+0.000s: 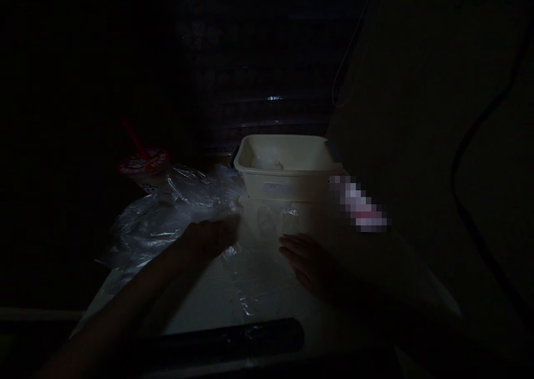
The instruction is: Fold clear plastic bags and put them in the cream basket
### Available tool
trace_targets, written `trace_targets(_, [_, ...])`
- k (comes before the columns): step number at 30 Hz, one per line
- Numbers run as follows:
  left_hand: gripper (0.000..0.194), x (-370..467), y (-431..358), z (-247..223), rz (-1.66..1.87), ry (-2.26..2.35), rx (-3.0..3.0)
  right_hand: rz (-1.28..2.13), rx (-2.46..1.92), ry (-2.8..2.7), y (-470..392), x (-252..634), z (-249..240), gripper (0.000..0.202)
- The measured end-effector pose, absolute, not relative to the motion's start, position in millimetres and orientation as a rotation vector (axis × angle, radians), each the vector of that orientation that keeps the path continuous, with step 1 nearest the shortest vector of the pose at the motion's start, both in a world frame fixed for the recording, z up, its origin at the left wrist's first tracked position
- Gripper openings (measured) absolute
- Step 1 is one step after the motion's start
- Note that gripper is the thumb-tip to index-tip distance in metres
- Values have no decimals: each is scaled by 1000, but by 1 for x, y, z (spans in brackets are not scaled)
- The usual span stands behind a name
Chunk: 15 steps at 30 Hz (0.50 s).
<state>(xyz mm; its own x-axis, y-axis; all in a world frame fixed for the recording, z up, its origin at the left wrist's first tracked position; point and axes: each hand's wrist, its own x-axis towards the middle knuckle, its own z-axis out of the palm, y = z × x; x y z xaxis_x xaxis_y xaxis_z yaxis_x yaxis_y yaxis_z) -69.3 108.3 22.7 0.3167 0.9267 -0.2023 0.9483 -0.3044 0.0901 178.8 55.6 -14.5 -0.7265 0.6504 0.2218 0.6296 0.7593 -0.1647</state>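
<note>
Fingers point(297, 246) of right hand point(311, 265) are extended; left hand point(208, 237), apart, is curled beside clear plastic point(177, 201), grip indeterminable. One tub point(287, 184), one cup point(146, 167) are counted.

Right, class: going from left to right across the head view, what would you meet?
Red-lidded cup, left hand, right hand, dark hanging cord.

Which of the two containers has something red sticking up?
The cup, left of the cream bin: a red stick slants up from its top; the bin has none.
</note>
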Motion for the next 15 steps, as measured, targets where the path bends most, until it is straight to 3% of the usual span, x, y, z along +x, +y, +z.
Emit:
trace_targets(11, [33, -78, 91, 44, -18, 1872, 2501, 119, -980, -2667, 54, 180, -17, 40])
trace_targets(15, [34, -58, 56, 21, 101, 1673, 2598, 117, -1108, -2491, 58, 191, -17, 33])
